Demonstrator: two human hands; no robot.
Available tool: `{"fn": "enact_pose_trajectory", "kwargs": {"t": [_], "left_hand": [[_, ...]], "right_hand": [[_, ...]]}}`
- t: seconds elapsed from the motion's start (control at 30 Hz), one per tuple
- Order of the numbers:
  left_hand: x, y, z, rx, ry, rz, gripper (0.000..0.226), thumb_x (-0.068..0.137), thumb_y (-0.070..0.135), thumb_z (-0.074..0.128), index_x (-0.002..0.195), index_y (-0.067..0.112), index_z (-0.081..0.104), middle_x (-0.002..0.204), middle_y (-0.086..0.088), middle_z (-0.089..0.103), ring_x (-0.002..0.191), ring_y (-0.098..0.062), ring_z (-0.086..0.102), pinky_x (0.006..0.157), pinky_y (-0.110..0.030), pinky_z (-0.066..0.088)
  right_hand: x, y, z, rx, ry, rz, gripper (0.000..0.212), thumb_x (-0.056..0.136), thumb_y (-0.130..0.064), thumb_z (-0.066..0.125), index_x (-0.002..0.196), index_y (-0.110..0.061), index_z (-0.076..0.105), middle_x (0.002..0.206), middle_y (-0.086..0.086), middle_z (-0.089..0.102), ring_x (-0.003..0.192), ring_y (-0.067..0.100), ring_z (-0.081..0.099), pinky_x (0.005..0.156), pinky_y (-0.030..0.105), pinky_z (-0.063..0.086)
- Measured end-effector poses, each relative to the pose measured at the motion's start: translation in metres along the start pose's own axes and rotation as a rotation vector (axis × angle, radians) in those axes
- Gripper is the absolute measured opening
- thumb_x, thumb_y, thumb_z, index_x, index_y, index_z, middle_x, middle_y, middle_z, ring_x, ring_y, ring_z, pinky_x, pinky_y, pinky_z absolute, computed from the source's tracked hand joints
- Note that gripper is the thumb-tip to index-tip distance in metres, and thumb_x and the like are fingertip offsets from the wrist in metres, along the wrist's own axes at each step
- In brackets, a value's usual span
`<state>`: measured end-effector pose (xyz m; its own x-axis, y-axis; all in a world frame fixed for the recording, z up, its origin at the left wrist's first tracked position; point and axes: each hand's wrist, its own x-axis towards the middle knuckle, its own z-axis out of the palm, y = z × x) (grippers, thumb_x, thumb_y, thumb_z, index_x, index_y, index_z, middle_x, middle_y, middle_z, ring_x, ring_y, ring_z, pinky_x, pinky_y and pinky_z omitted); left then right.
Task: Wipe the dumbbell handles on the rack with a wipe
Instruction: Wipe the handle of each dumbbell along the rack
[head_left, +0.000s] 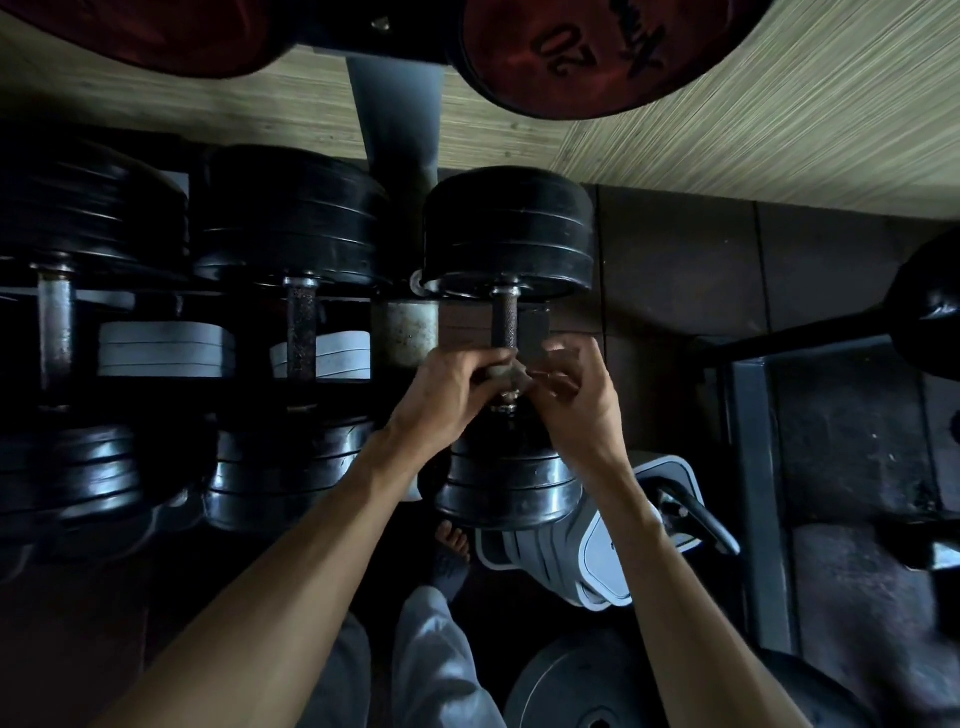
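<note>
Gripping wipe (506, 375) on dumbbell handle (505, 323), both hands; dark floor (675, 270)

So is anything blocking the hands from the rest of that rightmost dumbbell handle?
Nothing visible. The left hand already presses the wipe onto the near end of the rightmost dumbbell handle, with the right hand beside it. The bare handle above the wipe runs clear up to the far weight plates.

The upper handle (504, 322) is bare between the far plates (509, 234) and both hands. The neighbouring dumbbell (301, 332) crowds the left; the dark floor (675, 270) lies open on the right.
</note>
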<state>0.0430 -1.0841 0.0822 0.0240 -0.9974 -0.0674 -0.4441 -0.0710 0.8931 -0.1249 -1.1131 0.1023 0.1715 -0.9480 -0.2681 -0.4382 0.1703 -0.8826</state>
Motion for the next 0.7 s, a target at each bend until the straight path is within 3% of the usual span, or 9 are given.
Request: {"fn": "enact_pose_trajectory", "kwargs": {"t": [0.07,0.13,0.27,0.37,0.47,0.53,0.6,0.63,0.7], "left_hand": [[0.004,-0.001,0.003,-0.015,0.034,0.002,0.023,0.087,0.019,0.075,0.106,0.007,0.075,0.094,0.013,0.069,0.081,0.019,0.06,0.076,-0.005,0.047],[0.01,-0.002,0.004,0.007,0.164,-0.011,0.014,0.084,0.014,0.077,0.093,0.004,0.074,0.086,0.009,0.068,0.073,0.01,0.062,0.071,-0.014,0.053],[0.031,-0.007,0.007,0.126,0.461,-0.077,0.013,0.082,0.006,0.076,0.086,0.001,0.065,0.086,-0.007,0.067,0.073,-0.011,0.058,0.07,-0.001,0.037],[0.042,-0.008,0.016,0.128,0.452,-0.053,0.017,0.082,0.003,0.073,0.098,0.005,0.071,0.091,-0.006,0.07,0.078,-0.006,0.06,0.074,-0.004,0.043],[0.04,-0.014,0.024,0.181,0.419,-0.05,0.019,0.081,0.006,0.075,0.099,0.011,0.076,0.094,-0.005,0.072,0.085,-0.016,0.067,0.079,-0.027,0.054],[0.034,-0.011,0.028,0.212,0.408,-0.037,0.016,0.078,0.005,0.078,0.094,0.007,0.076,0.091,-0.007,0.07,0.081,-0.015,0.065,0.078,-0.024,0.053],[0.026,-0.006,0.031,0.157,0.395,-0.062,0.017,0.075,-0.005,0.078,0.091,0.001,0.075,0.09,-0.01,0.068,0.079,-0.001,0.057,0.077,-0.009,0.049],[0.022,-0.005,0.033,0.131,0.389,-0.082,0.017,0.074,-0.007,0.078,0.09,0.0,0.075,0.09,-0.011,0.068,0.079,0.001,0.056,0.076,-0.01,0.05],[0.019,-0.006,0.034,0.113,0.391,-0.12,0.014,0.075,0.0,0.08,0.087,0.005,0.076,0.088,-0.007,0.066,0.078,-0.008,0.061,0.072,-0.027,0.055]], "right_hand": [[-0.002,0.0,0.0,-0.004,0.013,-0.019,0.038,0.088,-0.005,0.073,0.111,-0.03,0.058,0.1,-0.012,0.073,0.089,0.008,0.073,0.084,0.028,0.057],[-0.006,0.0,0.005,-0.061,0.093,-0.048,0.032,0.09,-0.001,0.067,0.106,-0.028,0.058,0.095,-0.024,0.071,0.086,0.0,0.07,0.08,0.019,0.054],[-0.016,0.012,0.018,-0.209,0.258,-0.141,0.014,0.093,-0.003,0.06,0.097,-0.014,0.067,0.086,-0.006,0.069,0.078,0.01,0.065,0.071,0.024,0.051],[-0.016,0.015,0.023,-0.238,0.313,-0.146,0.016,0.091,-0.004,0.057,0.093,-0.013,0.071,0.085,-0.003,0.069,0.077,0.011,0.062,0.07,0.017,0.045],[-0.016,0.016,0.024,-0.247,0.345,-0.16,0.016,0.089,-0.007,0.054,0.086,-0.011,0.069,0.08,-0.001,0.067,0.075,0.016,0.061,0.069,0.024,0.046],[-0.016,0.018,0.024,-0.255,0.35,-0.169,0.016,0.089,-0.009,0.053,0.083,-0.009,0.068,0.078,0.0,0.066,0.074,0.019,0.06,0.068,0.03,0.047],[-0.015,0.02,0.023,-0.258,0.351,-0.176,0.016,0.089,-0.01,0.052,0.081,-0.008,0.066,0.076,0.001,0.066,0.073,0.02,0.06,0.067,0.033,0.047],[-0.016,0.02,0.023,-0.26,0.346,-0.178,0.016,0.089,-0.01,0.052,0.08,-0.008,0.065,0.075,0.001,0.065,0.072,0.021,0.059,0.067,0.033,0.046],[-0.016,0.02,0.023,-0.26,0.339,-0.167,0.014,0.088,-0.008,0.053,0.078,-0.01,0.063,0.073,0.0,0.064,0.07,0.02,0.058,0.064,0.031,0.044]]}}
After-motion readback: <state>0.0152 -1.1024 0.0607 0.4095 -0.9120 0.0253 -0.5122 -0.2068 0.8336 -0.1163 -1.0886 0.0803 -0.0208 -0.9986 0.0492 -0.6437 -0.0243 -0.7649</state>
